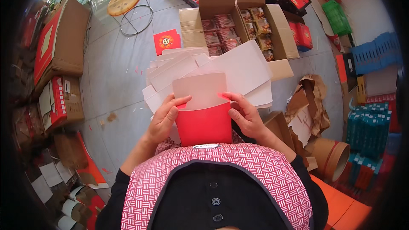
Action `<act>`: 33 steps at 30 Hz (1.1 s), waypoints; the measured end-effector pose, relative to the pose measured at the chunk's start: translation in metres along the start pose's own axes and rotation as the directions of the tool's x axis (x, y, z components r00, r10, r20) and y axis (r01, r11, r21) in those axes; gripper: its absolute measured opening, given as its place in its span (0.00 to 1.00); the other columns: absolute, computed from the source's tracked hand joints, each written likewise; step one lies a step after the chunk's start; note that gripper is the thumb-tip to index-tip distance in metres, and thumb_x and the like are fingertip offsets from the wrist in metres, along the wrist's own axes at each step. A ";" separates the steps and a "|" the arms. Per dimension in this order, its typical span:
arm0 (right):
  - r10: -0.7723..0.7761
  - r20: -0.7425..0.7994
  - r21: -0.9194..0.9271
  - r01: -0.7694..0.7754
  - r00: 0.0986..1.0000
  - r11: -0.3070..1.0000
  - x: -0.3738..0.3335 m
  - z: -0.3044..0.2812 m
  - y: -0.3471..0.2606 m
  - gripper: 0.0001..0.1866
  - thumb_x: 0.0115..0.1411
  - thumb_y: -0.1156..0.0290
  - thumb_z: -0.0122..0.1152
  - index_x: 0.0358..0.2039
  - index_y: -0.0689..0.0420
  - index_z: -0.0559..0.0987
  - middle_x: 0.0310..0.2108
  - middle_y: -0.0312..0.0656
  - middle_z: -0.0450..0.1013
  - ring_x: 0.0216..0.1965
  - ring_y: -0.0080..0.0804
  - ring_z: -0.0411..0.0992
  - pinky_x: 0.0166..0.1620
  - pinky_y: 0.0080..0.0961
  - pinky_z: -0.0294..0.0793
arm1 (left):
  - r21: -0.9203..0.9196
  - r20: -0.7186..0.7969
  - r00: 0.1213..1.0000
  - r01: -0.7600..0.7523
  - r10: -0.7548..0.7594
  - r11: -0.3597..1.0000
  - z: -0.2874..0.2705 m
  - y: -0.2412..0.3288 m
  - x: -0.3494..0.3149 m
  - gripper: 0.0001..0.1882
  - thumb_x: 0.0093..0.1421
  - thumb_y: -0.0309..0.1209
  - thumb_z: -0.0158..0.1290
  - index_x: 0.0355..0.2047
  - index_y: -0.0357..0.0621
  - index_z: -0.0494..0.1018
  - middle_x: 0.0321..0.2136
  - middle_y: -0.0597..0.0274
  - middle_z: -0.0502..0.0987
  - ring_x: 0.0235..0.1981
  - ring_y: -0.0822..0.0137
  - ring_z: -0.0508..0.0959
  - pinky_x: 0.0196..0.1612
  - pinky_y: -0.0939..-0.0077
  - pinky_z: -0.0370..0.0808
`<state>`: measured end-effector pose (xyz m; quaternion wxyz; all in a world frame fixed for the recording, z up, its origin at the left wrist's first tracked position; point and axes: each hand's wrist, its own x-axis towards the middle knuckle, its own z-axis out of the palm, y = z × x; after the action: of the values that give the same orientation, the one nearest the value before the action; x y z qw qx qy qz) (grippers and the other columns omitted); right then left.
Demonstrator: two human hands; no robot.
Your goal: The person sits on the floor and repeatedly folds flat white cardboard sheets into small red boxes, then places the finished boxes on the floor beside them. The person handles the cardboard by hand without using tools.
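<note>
A red paper carton (204, 127) is in front of my body, with its pale inner flap (199, 88) standing up at the far edge. At its left upper corner, my left hand (165, 115) grips it, the fingers at a small red side flap. My right hand (246, 115) holds the opposite corner, fingertips on the other red side flap. Just beyond lies a loose pile of flat white-backed cartons (243, 66). The inside of the carton cannot be seen.
Past the pile stands an open cardboard box (192, 25) of wrapped snack packs (226, 21). A round stool (125, 2) is at the far left. Big cartons (70, 38) line the left; crumpled brown paper (315, 102) and a cardboard tube (328, 155) lie right.
</note>
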<state>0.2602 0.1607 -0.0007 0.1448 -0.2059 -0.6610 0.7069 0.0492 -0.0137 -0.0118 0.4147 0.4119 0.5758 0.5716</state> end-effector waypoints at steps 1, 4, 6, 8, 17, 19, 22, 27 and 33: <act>-0.012 0.021 -0.058 0.013 1.000 0.998 0.003 -0.006 0.001 0.21 0.63 0.77 0.52 0.57 0.60 0.66 0.47 0.43 0.68 0.43 0.26 0.69 0.44 0.21 0.73 | 0.117 0.064 0.997 -0.041 0.033 0.992 -0.004 0.001 0.002 0.18 0.67 0.30 0.45 0.55 0.34 0.67 0.53 0.57 0.67 0.55 0.68 0.66 0.57 0.74 0.63; 0.009 0.109 -0.170 0.010 0.994 0.985 0.009 -0.019 -0.007 0.17 0.65 0.76 0.50 0.53 0.63 0.69 0.54 0.44 0.65 0.51 0.29 0.69 0.52 0.23 0.69 | -0.386 -0.047 0.999 -0.023 0.006 0.922 0.015 0.003 0.003 0.17 0.67 0.31 0.44 0.52 0.31 0.69 0.53 0.57 0.67 0.56 0.65 0.66 0.59 0.72 0.62; -0.097 0.096 -0.176 0.113 0.991 0.978 0.010 -0.022 -0.006 0.15 0.62 0.77 0.53 0.50 0.62 0.71 0.51 0.45 0.69 0.50 0.31 0.70 0.47 0.23 0.73 | -0.482 -0.084 0.995 0.010 -0.058 0.876 0.021 0.000 0.004 0.16 0.67 0.30 0.45 0.50 0.30 0.70 0.52 0.58 0.68 0.54 0.66 0.67 0.58 0.73 0.63; -0.231 0.089 -0.100 0.239 0.969 0.966 0.013 -0.021 -0.003 0.11 0.61 0.77 0.54 0.45 0.62 0.73 0.49 0.46 0.71 0.52 0.33 0.69 0.48 0.24 0.73 | -0.535 -0.103 0.989 0.035 -0.106 0.844 0.025 -0.002 0.005 0.15 0.66 0.29 0.46 0.48 0.29 0.71 0.51 0.59 0.68 0.53 0.67 0.69 0.57 0.74 0.65; 0.188 0.302 0.010 -0.200 0.935 0.980 0.062 -0.022 -0.045 0.07 0.57 0.74 0.63 0.36 0.62 0.80 0.34 0.40 0.77 0.36 0.21 0.72 0.40 0.20 0.74 | -0.375 -0.116 0.993 -0.012 -0.034 0.927 0.033 0.002 0.012 0.13 0.66 0.27 0.46 0.45 0.32 0.73 0.47 0.59 0.71 0.48 0.68 0.73 0.53 0.75 0.70; 0.270 0.376 -0.092 -0.255 0.886 0.963 0.072 -0.019 -0.054 0.10 0.55 0.72 0.66 0.38 0.60 0.81 0.32 0.39 0.77 0.33 0.19 0.72 0.37 0.19 0.74 | -0.347 -0.120 0.992 -0.011 -0.033 0.938 0.037 0.011 0.014 0.12 0.66 0.26 0.46 0.44 0.32 0.74 0.47 0.59 0.71 0.48 0.69 0.73 0.53 0.75 0.69; 0.247 0.418 -0.255 -0.148 0.874 0.956 0.080 -0.014 -0.059 0.14 0.53 0.70 0.69 0.41 0.58 0.81 0.28 0.36 0.78 0.28 0.16 0.70 0.34 0.18 0.73 | -0.355 -0.188 0.978 0.014 -0.087 0.935 0.041 0.013 0.015 0.09 0.65 0.24 0.46 0.41 0.32 0.74 0.45 0.60 0.71 0.47 0.72 0.71 0.51 0.78 0.68; 0.236 0.383 -0.351 -0.095 0.893 0.931 0.085 -0.007 -0.066 0.16 0.54 0.71 0.67 0.44 0.57 0.80 0.29 0.36 0.78 0.30 0.17 0.72 0.37 0.19 0.74 | -0.280 -0.264 0.963 -0.134 0.058 0.951 0.045 0.003 0.011 0.17 0.60 0.24 0.53 0.48 0.38 0.63 0.54 0.53 0.63 0.52 0.68 0.69 0.54 0.74 0.68; 0.088 0.423 -0.348 0.072 0.902 0.935 0.088 -0.012 -0.050 0.16 0.54 0.75 0.65 0.45 0.56 0.81 0.37 0.43 0.80 0.37 0.22 0.76 0.42 0.20 0.75 | 0.414 -0.233 0.860 -0.335 0.454 0.847 0.039 -0.002 0.009 0.24 0.48 0.26 0.65 0.44 0.45 0.67 0.59 0.44 0.58 0.62 0.46 0.59 0.61 0.58 0.61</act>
<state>0.1857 0.2176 0.0401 -0.0480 -0.0698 -0.7924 0.6042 0.0830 0.0072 -0.0143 0.1047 0.4926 0.6317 0.5894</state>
